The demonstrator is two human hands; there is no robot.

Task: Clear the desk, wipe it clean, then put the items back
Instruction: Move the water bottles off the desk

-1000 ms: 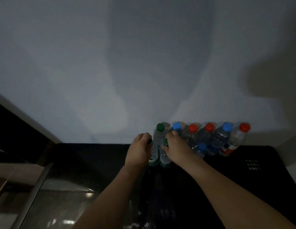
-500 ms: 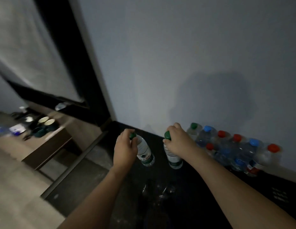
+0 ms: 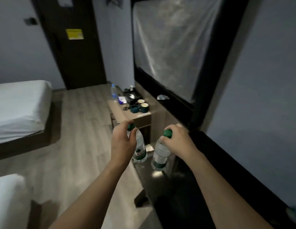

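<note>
Each hand carried one green-capped water bottle by its top. The left hand [image 3: 123, 142] had its fingers curled round the cap and neck of the left bottle [image 3: 139, 147], and the right hand [image 3: 177, 142] pinched the right bottle [image 3: 160, 154] just under its cap. Both bottles hung clear above the near end of the dark worktop [image 3: 160, 187], tilted a little, close to one another but apart.

A hold so high on the neck looked risky to me: a full bottle swinging from its cap could slip through the fingers or knock against its neighbour, and a fall there would land on the glossy worktop or the wooden floor [image 3: 74, 129].

Ahead stood a lower side table [image 3: 116, 109] already carrying mugs [image 3: 142, 105], a blue-capped bottle [image 3: 113, 93] and small dark items I could not make out, so free room for two more bottles seemed scant. A bed [image 3: 20, 104] lay to the left, and a plastic-covered screen [image 3: 173, 47] hung on the wall beyond.
</note>
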